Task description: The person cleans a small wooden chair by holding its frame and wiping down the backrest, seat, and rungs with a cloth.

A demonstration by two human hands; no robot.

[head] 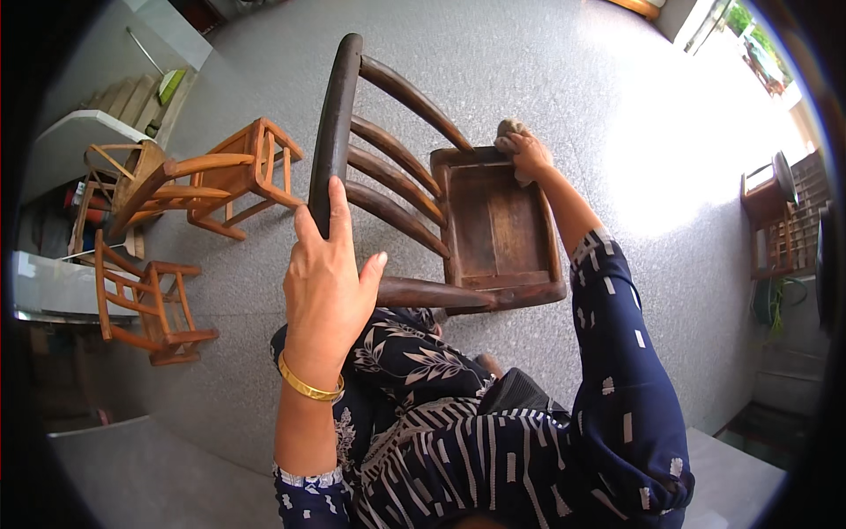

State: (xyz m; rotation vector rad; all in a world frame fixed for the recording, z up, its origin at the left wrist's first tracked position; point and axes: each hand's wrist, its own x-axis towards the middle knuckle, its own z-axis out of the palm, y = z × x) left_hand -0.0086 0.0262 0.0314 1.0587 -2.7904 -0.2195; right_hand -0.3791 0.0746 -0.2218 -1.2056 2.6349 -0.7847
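Observation:
A dark brown wooden chair (501, 218) stands before me, its slatted back on the left side and its panelled seat on the right. My left hand (330, 278) grips the near end of the chair's top rail (336, 112), with the index finger laid along the wood. In my right hand (529, 153) is a bunched greyish-brown cloth (510, 127), pressed to the far right corner of the seat frame. Part of the cloth hangs below the hand at the seat's edge. The near back post is partly hidden behind my left hand.
Lighter wooden chairs (228, 178) stand to the left, one smaller chair (155, 301) nearer me. Behind them are stairs (125, 96) with a green-headed broom (172, 86). Dark wooden furniture (770, 192) is at the right. Bright light falls on the grey speckled floor (410, 40).

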